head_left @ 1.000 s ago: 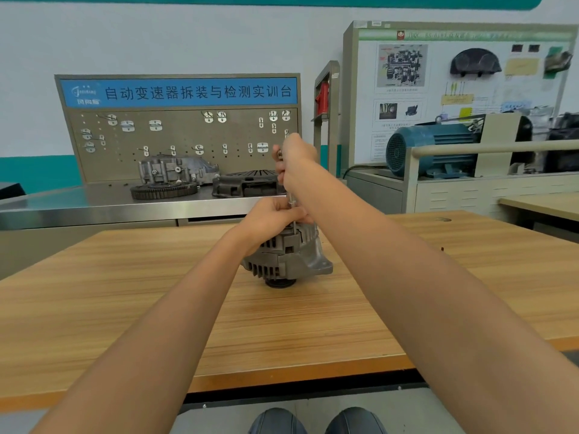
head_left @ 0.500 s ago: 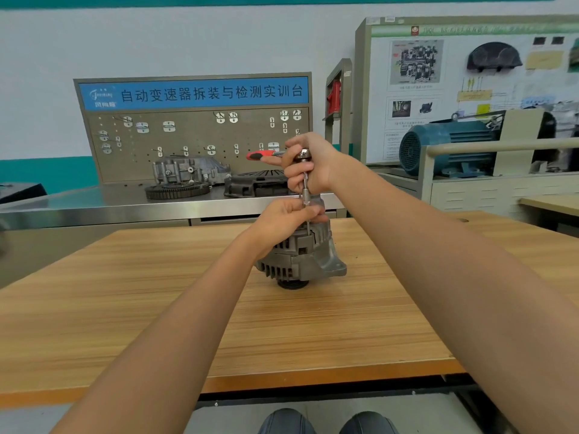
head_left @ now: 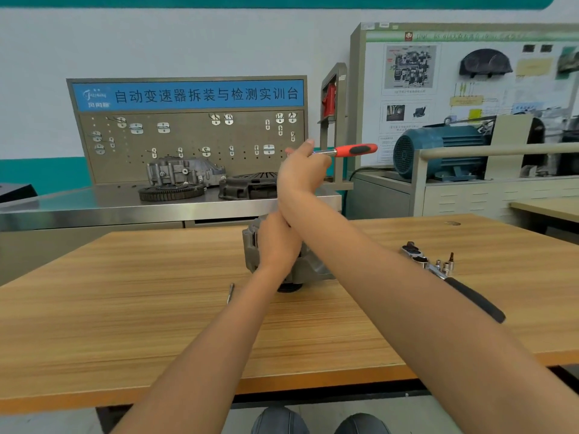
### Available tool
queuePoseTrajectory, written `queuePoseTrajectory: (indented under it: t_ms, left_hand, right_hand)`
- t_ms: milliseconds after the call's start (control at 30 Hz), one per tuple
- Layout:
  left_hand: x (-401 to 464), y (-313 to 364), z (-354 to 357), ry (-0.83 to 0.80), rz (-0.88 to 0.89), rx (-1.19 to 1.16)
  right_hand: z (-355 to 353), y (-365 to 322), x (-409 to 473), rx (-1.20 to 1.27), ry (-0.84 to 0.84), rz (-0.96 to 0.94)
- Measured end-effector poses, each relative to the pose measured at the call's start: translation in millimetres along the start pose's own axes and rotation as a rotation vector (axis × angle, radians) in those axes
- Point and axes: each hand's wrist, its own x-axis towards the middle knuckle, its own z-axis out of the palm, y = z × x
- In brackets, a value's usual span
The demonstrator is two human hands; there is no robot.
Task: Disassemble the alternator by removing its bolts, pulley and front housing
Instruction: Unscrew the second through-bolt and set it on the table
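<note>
A grey alternator [head_left: 308, 269] stands on the wooden table [head_left: 125, 308], its black pulley [head_left: 289, 288] facing down. My left hand [head_left: 277, 242] grips the top of the alternator and hides most of it. Above it, my right hand [head_left: 302, 169] holds a ratchet with a red and black handle [head_left: 354, 149] that sticks out to the right. The ratchet's head and its extension are hidden behind my right hand and wrist. A loose bolt [head_left: 231, 292] lies on the table just left of the alternator.
A second ratchet with a black handle [head_left: 476, 300] and several sockets [head_left: 419, 256] lie on the table at the right. Behind the table stands a steel bench [head_left: 94, 205] with gearbox parts and a pegboard. A blue motor [head_left: 438, 150] sits at the back right.
The ratchet's red handle has swung from pointing left to pointing right. My right wrist now crosses over my left hand. The camera has shifted, bringing the sockets and the loose bolt into view.
</note>
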Motion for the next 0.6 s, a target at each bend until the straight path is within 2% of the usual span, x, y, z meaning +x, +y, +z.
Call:
queuePoseTrajectory:
  t_ms: [100, 200, 300, 500, 600]
  left_hand:
    - [-4.4, -0.9, 5.2, 0.051, 0.048, -0.028]
    - [-13.4, -3.5, 13.4, 0.141, 0.192, 0.040]
    - [-15.5, -7.7, 19.7, 0.203, 0.260, 0.070]
    - [-15.6, -14.8, 18.6, 0.131, 0.298, 0.045]
    - [-16.1, -13.8, 17.9, 0.121, 0.288, 0.037]
  right_hand:
    - [-0.4, -3.2, 4.5, -0.050, -0.059, 0.054]
    - [-6.2, -12.6, 11.3, -0.085, -0.196, 0.232]
    - [-12.3, -18.6, 17.2, -0.046, -0.358, 0.377]
    - [-30.8, -24.2, 32.4, 0.025, -0.775, 0.545]
    - [-34.2, -25.2, 39.1, 0.006, -0.868, 0.608]
